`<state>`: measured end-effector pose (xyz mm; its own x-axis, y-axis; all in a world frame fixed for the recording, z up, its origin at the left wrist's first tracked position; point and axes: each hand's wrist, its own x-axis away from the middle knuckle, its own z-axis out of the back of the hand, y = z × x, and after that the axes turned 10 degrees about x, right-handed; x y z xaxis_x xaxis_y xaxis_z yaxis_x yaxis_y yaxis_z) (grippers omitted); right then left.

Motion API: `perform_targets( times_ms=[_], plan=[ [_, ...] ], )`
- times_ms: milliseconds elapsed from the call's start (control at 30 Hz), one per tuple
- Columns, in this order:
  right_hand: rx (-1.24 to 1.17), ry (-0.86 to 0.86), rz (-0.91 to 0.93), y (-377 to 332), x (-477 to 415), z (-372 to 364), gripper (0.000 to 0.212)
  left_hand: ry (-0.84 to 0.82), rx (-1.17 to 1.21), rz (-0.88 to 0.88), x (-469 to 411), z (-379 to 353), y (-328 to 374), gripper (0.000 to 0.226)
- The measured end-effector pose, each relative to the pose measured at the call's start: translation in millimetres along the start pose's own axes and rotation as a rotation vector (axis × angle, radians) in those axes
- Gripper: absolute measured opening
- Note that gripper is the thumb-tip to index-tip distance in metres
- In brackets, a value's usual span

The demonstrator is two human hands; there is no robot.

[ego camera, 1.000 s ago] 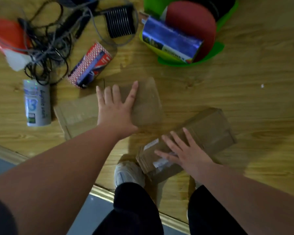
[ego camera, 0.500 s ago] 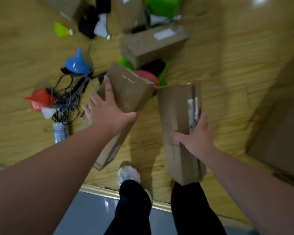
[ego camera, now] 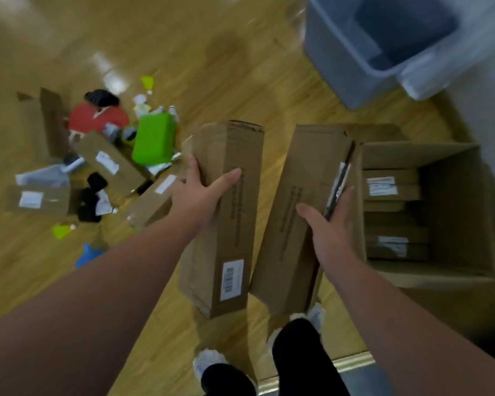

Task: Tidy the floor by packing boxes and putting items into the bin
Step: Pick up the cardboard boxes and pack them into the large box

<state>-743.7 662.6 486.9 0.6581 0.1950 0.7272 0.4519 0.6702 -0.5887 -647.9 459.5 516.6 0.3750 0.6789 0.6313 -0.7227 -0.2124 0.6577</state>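
Note:
I hold two long brown cardboard boxes off the floor, one in each hand. My left hand (ego camera: pixel 202 192) grips the left box (ego camera: pixel 229 224), thumb on its top face, fingers round its left side. My right hand (ego camera: pixel 330 227) grips the right box (ego camera: pixel 297 201) along its right edge, thumb on top. Just right of that box stands a large open carton (ego camera: pixel 469 201) with several flat boxes stacked inside. A grey bin (ego camera: pixel 363 50), open and seemingly empty, stands at the upper right.
Clutter lies on the wooden floor to the left: a green block (ego camera: pixel 155 142), a red round thing (ego camera: pixel 97 118), three more cardboard boxes (ego camera: pixel 109 164), black items, small green and blue pieces. My feet (ego camera: pixel 209 364) stand at the bottom, by a metal floor strip.
Both hands went from lying on the boxes on the floor to lifting them. The view has swung right, bringing the open carton and the grey bin into sight.

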Motion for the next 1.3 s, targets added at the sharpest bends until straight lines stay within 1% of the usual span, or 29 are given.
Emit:
perform_targets(
  times_ms=[100,167,233,333,433,533,633,700,767,800,867,967,1067,1167,1300],
  plan=[
    [-0.065,0.126,-0.067,4,-17,71,0.113,-0.113,-0.014,-0.044,-4,-72,49,0.134],
    [-0.123,0.184,-0.122,13,-29,110,0.115,-0.156,-0.090,-0.097,-7,-119,75,0.133],
    [-0.192,0.223,-0.206,26,-41,144,0.116,-0.222,-0.100,-0.174,-12,-168,99,0.131],
    [-0.379,0.271,-0.375,52,-58,186,0.123,-0.409,-0.151,-0.262,-16,-249,128,0.119],
    [-0.559,0.322,-0.491,78,-78,218,0.122,-0.546,-0.332,-0.322,-15,-327,145,0.118],
    [-0.672,0.380,-0.583,98,-102,240,0.119,-0.661,-0.533,-0.356,-20,-392,159,0.121],
    [-0.834,0.429,-0.646,107,-127,257,0.111,-0.715,-0.701,-0.391,-33,-445,173,0.121],
    [-0.959,0.433,-0.656,108,-142,261,0.099,-0.762,-0.770,-0.362,-45,-466,182,0.122],
    [-1.053,0.454,-0.681,109,-156,260,0.090,-0.848,-0.749,-0.254,-59,-484,187,0.126],
    [-1.079,0.469,-0.706,111,-164,256,0.090,-0.881,-0.745,-0.205,-64,-491,188,0.127],
    [-1.104,0.505,-0.776,118,-182,243,0.098,-0.886,-0.800,-0.178,-76,-506,181,0.126],
    [-1.096,0.521,-0.898,131,-208,221,0.104,-0.824,-0.954,-0.230,-96,-524,160,0.124],
    [-1.101,0.517,-0.941,146,-231,204,0.099,-0.810,-1.085,-0.272,-115,-536,142,0.121],
    [-1.112,0.505,-0.962,165,-253,193,0.087,-0.817,-1.129,-0.298,-129,-549,125,0.121],
    [-1.096,0.511,-0.959,185,-286,184,0.088,-0.774,-1.167,-0.304,-145,-555,115,0.121]
  ],
)
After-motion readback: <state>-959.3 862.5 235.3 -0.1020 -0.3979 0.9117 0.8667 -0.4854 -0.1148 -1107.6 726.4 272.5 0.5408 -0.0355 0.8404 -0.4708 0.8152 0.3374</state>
